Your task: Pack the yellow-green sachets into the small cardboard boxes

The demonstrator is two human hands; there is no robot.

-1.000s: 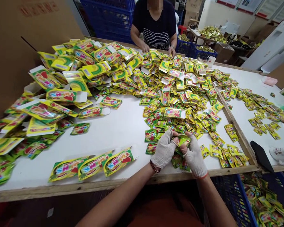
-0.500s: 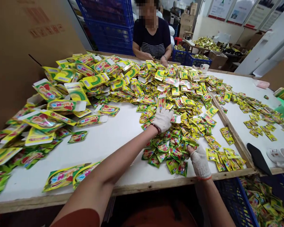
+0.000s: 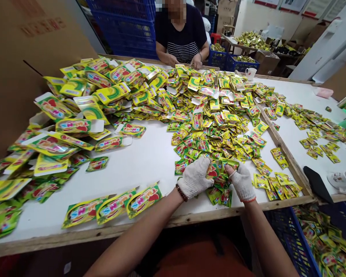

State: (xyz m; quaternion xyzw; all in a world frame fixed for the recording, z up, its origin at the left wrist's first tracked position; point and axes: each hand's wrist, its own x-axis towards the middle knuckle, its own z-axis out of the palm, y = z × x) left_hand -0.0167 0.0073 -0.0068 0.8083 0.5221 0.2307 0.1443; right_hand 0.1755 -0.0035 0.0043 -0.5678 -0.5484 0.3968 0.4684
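My left hand [image 3: 196, 177], in a white knitted glove, is closed on a small green-and-red foil sachet [image 3: 212, 170]. Close beside it my right hand [image 3: 242, 182], gloved with bare fingertips, pinches another green sachet [image 3: 230, 163] between thumb and fingers. Both hands are low over the near end of a heap of loose sachets [image 3: 226, 142]. Some green sachets [image 3: 220, 196] lie just under the hands, near the table edge. Three printed yellow-green cartons [image 3: 144, 199] lie in a row left of my left forearm.
Yellow-green cartons [image 3: 112, 94] with white flaps pile up at the left and back. A wooden strip [image 3: 281, 144] divides the white table [image 3: 150, 159]. A mug [image 3: 342, 181] stands at right, above a blue crate [image 3: 298, 240] of sachets. Opposite sits a person [image 3: 181, 36].
My left hand has come back from a carton on the heap to beside my right hand and now grips a sachet. A third carton of the front row has come into view.
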